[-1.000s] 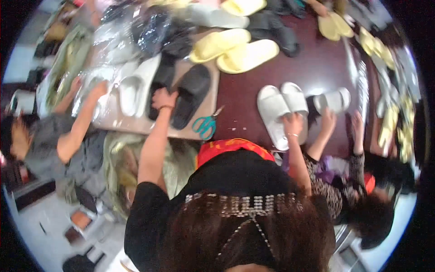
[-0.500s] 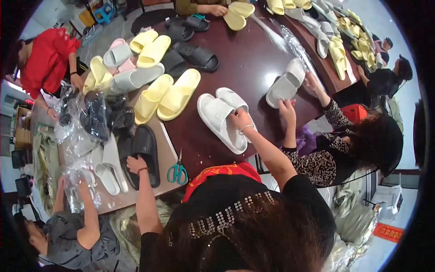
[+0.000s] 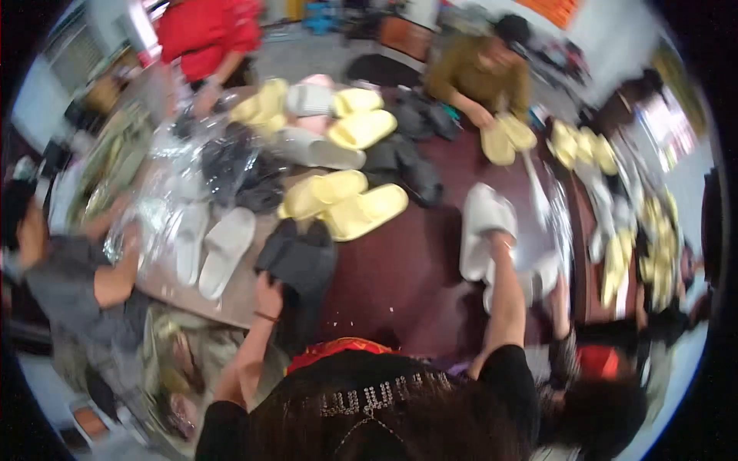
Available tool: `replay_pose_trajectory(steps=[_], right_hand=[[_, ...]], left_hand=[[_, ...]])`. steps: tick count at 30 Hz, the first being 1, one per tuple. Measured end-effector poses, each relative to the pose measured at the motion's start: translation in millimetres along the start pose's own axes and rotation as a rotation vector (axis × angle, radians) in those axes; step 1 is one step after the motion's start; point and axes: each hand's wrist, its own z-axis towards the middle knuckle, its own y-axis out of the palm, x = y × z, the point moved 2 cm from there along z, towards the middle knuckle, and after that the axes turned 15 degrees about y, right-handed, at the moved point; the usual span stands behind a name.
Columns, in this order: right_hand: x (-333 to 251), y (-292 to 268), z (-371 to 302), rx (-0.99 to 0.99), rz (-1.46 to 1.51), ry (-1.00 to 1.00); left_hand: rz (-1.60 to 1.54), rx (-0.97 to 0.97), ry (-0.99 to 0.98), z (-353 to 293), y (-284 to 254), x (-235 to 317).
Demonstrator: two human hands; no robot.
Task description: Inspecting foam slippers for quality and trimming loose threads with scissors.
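The picture is smeared by motion. My left hand [image 3: 267, 295] grips a pair of black slippers [image 3: 301, 255] near the table's front edge, left of the middle; its fingers are partly hidden. Farther right, my right hand [image 3: 501, 237] reaches into the opening of a light grey-white pair of slippers [image 3: 474, 250], its fingers closed on them and mostly covered. Just beyond my right forearm another light grey slipper [image 3: 544, 278] shows, close to a co-worker's hand [image 3: 562, 296].
Yellow slippers [image 3: 367, 213] and more black slippers [image 3: 403, 169] lie farther back. White slippers [image 3: 227, 250] and clear plastic bags [image 3: 231, 157] crowd the left. Co-workers stand around the dark red table [image 3: 377, 288]. A second table at right carries rows of slippers [image 3: 615, 265].
The whole view has swung, so the table appears shifted. My left hand has drawn the black slippers together and tilted them up. My right hand has moved the white slippers away to the right.
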Motion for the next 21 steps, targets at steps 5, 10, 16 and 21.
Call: replay_pose_trajectory(steps=[5, 10, 16, 21], right_hand=[[-8.2, -66.7, 74.2, -0.294, 0.861, 0.222], [-35.3, -91.7, -19.0, -0.382, 0.987, 0.254], [-117.6, -32.9, -201.6, -0.939, 0.661, -0.053], [-70.4, 18.0, -221.4, -0.299, 0.682, -0.135]], left_hand=[[-0.14, -0.076, 0.366, -11.7, 33.0, 90.2], [-0.059, -0.073, 0.284, 11.5, 96.0, 124.3], [-0.022, -0.18, 0.196, 21.8, 164.1, 138.2], [-0.064, -0.445, 0.32, -16.9, 193.6, 140.7]])
